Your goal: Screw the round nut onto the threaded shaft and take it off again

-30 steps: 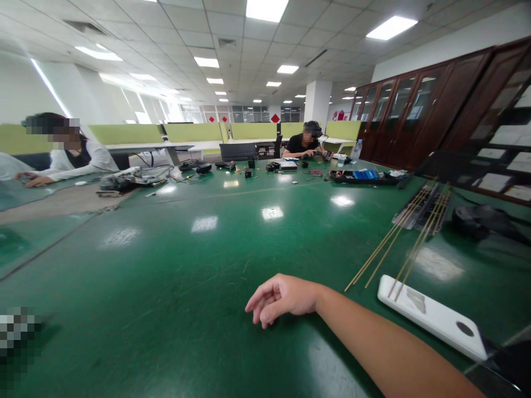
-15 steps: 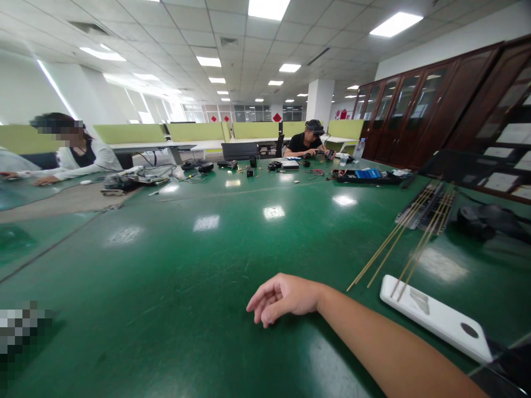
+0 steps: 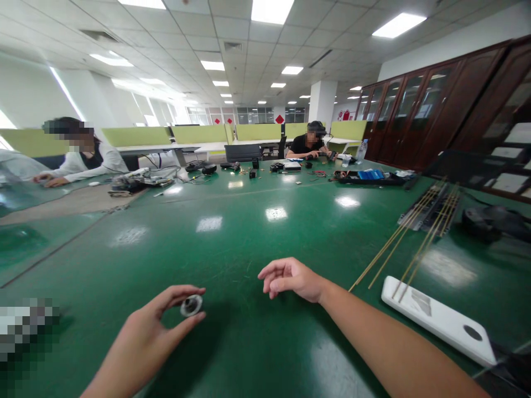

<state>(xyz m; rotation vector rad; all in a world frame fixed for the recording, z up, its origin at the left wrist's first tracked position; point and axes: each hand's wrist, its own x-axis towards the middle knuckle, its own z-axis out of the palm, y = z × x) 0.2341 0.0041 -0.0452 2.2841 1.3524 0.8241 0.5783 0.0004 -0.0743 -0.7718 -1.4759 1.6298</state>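
Note:
My left hand [image 3: 155,323] is at the lower left, closed round a small round piece [image 3: 191,305] with a pale rim and a dark centre. The piece sits between the thumb and the fingers, above the green tabletop [image 3: 232,237]. What exact kind of thing it is, I cannot make out. My right hand [image 3: 290,281] hovers over the table to the right, palm turned inward. Its fingers are loosely bent and apart from the thumb, with nothing visible in them.
Thin yellowish rods [image 3: 398,237] lie at the right, their near ends over a white oblong device [image 3: 440,320]. A tray with blue items [image 3: 369,176], a bottle [image 3: 362,150] and electronic parts [image 3: 201,167] line the far side. Two people sit at the table.
My left hand has come into view from the lower left with the round piece. My right hand has shifted slightly up and to the right.

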